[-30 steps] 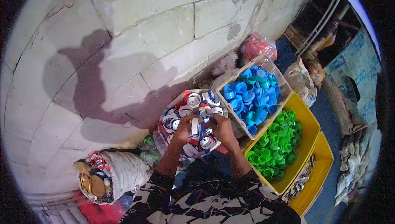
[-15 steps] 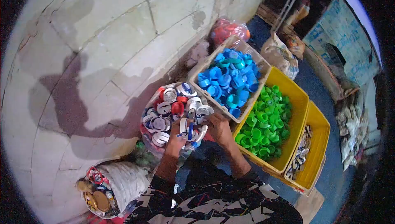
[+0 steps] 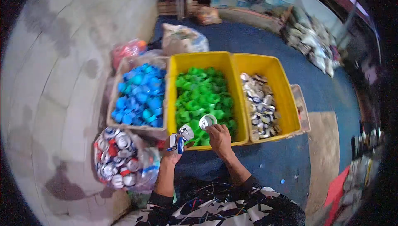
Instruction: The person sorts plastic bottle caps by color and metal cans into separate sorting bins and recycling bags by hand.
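My left hand [image 3: 171, 157] is closed around white-and-blue bottle caps [image 3: 176, 144], at the front edge of the yellow crate with green caps. Beside them, a white cap [image 3: 186, 132] also sits at its fingers. My right hand [image 3: 220, 140] pinches a white cap [image 3: 207, 121] with dark marking, above the green caps [image 3: 204, 91]. Some of the fingers of both hands are hidden by the caps or turned away. Left of my left hand stands a clear bag [image 3: 146, 166] with white, blue and red caps [image 3: 117, 157].
A pale crate [image 3: 115, 123] holds blue caps [image 3: 143, 97]. The yellow crate [image 3: 169, 70] with green caps stands beside another yellow crate [image 3: 286, 97] with whitish metallic caps [image 3: 261, 108]. Sacks [image 3: 184, 39] lie behind, and a block wall [image 3: 83, 60] borders the left.
My view has swung right toward the crates. Both hands have left the bag of mixed caps and are now at the green-cap crate, the right one raising a white cap apart from the left.
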Demonstrator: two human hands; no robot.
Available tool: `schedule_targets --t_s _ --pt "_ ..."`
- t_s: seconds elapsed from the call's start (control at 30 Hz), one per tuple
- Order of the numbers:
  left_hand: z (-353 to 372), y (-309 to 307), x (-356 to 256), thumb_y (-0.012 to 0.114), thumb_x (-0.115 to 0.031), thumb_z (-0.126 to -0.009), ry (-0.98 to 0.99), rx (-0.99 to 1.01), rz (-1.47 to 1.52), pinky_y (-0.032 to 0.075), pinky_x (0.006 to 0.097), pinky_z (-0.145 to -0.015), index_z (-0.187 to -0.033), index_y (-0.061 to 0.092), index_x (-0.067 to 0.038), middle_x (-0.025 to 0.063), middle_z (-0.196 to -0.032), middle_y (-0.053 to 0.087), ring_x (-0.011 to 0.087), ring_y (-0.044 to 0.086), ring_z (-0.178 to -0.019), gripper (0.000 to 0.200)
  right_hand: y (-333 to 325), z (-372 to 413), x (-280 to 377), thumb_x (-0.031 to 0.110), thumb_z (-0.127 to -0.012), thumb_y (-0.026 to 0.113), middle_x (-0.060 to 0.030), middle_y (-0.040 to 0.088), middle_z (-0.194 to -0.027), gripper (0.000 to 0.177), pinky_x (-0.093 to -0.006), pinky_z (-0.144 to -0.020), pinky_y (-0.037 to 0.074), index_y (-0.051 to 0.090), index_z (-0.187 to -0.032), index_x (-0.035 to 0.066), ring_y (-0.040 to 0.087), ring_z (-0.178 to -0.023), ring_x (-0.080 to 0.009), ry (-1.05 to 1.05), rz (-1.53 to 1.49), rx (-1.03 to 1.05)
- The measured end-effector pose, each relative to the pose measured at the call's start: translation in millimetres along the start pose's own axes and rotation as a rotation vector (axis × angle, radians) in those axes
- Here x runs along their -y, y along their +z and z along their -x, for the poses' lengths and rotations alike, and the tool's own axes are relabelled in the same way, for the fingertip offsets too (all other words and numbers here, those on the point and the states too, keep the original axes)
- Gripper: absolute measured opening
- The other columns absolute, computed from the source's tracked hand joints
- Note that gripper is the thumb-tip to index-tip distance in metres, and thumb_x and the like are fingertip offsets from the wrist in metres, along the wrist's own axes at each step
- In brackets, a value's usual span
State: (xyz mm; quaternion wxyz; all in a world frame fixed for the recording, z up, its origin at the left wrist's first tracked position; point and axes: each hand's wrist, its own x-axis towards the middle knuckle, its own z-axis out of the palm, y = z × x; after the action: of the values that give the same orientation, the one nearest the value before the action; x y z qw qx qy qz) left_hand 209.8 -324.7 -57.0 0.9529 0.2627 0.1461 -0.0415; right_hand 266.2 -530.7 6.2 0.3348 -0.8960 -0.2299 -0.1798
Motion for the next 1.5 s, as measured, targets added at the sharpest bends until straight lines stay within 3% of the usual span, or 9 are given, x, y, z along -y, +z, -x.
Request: schedule_targets --t_s 0.33,0.5,0.53,0.6,0.7,0.93,0.97,1.07,1.5 --pt "-124.2 139.9 222.7 0.072 -0.031 -0.078 -0.377 0.154 0.003 0.048 0.0612 -0.087 -0.112 0.060 -0.012 0.0078 -0.114 0.063 0.0291 0.060 -0.103 0.041 -166.2 111.3 -235.4 0.009 -0.080 0.063 -0.0154 0.064 -0.089 0.009 -0.0415 -0.074 0.050 0.067 -0.088 0.005 0.061 -0.085 -0.0348 0.651 -0.084 0.079" --pt "-162.9 209.4 263.6 0.072 -0.027 -0.078 -0.437 0.103 -0.077 0.050 0.0645 -0.082 -0.112 0.060 -0.011 0.0047 -0.108 0.065 0.0261 0.062 -0.100 0.039 -231.0 102.4 -277.3 0.009 -0.079 0.065 -0.0160 0.063 -0.086 0.010 -0.0416 -0.072 0.050 0.067 -0.087 0.003 0.062 -0.083 -0.0347 0.586 0.045 -0.042" --pt "-172.5 201.7 269.5 0.070 -0.022 -0.080 -0.366 0.374 -0.072 0.050 0.0668 -0.081 -0.113 0.060 -0.012 0.0037 -0.112 0.063 0.0267 0.061 -0.102 0.035 -233.9 100.1 -286.0 0.009 -0.080 0.065 -0.0160 0.063 -0.086 0.010 -0.0417 -0.073 0.050 0.067 -0.088 0.003 0.062 -0.083 -0.0347 0.576 0.019 -0.040" --pt "-189.8 201.1 275.7 0.064 -0.021 -0.084 -0.502 0.192 -0.420 0.033 0.0722 -0.095 -0.119 0.058 -0.010 0.0112 -0.123 0.057 0.0303 0.049 -0.120 0.037 -234.5 93.4 -302.5 0.010 -0.080 0.065 -0.0160 0.063 -0.086 0.011 -0.0418 -0.073 0.050 0.066 -0.088 0.003 0.062 -0.084 -0.0347 0.546 -0.035 -0.047" --pt "-179.1 246.8 277.7 0.067 -0.026 -0.083 -0.500 -0.065 -0.987 0.034 0.0636 -0.097 -0.122 0.056 -0.009 0.0118 -0.127 0.054 0.0276 0.045 -0.123 0.044 -231.9 87.9 -312.0 0.007 -0.078 0.066 -0.0175 0.063 -0.092 0.022 -0.0422 -0.073 0.050 0.063 -0.100 0.002 0.062 -0.085 -0.0358 0.518 -0.002 -0.010" --pt "-147.1 193.3 274.4 0.065 -0.028 -0.085 -0.160 -0.247 -0.746 0.047 0.0402 -0.088 -0.115 0.058 -0.008 0.0081 -0.112 0.060 0.0204 0.056 -0.105 0.037 -220.7 97.2 -307.0 0.006 -0.077 0.068 -0.0203 0.063 -0.095 0.030 -0.0419 -0.073 0.050 0.062 -0.106 0.001 0.063 -0.084 -0.0383 0.540 -0.055 0.176" --pt "-128.1 210.1 266.2 0.066 -0.026 -0.086 -0.077 -0.328 -0.718 0.046 0.0243 -0.061 -0.103 0.063 -0.007 0.0010 -0.088 0.063 0.0099 0.056 -0.075 0.026 -215.2 99.0 -307.8 0.006 -0.077 0.068 -0.0206 0.064 -0.095 0.030 -0.0414 -0.073 0.050 0.062 -0.106 0.001 0.063 -0.084 -0.0378 0.491 -0.064 0.193" --pt "-98.7 177.8 242.7 0.062 -0.033 -0.090 -0.025 -0.367 -0.662 0.053 0.0283 -0.068 -0.097 0.066 -0.006 0.0019 -0.088 0.065 0.0115 0.062 -0.080 0.029 -191.7 75.2 -287.0 0.003 -0.078 0.067 -0.0212 0.066 -0.094 0.029 -0.0393 -0.072 0.051 0.063 -0.107 0.002 0.066 -0.084 -0.0337 0.567 -0.218 0.342" --pt "124.8 -11.0 75.8 0.064 -0.032 -0.089 0.406 -1.049 -0.564 0.048 0.0214 -0.061 -0.092 0.066 -0.002 0.0030 -0.082 0.066 0.0086 0.059 -0.068 0.030 23.7 -13.7 -68.9 0.008 -0.079 0.065 -0.0202 0.066 -0.093 0.030 -0.0386 -0.067 0.051 0.062 -0.107 -0.001 0.067 -0.075 -0.0323 -0.242 -0.337 0.632"
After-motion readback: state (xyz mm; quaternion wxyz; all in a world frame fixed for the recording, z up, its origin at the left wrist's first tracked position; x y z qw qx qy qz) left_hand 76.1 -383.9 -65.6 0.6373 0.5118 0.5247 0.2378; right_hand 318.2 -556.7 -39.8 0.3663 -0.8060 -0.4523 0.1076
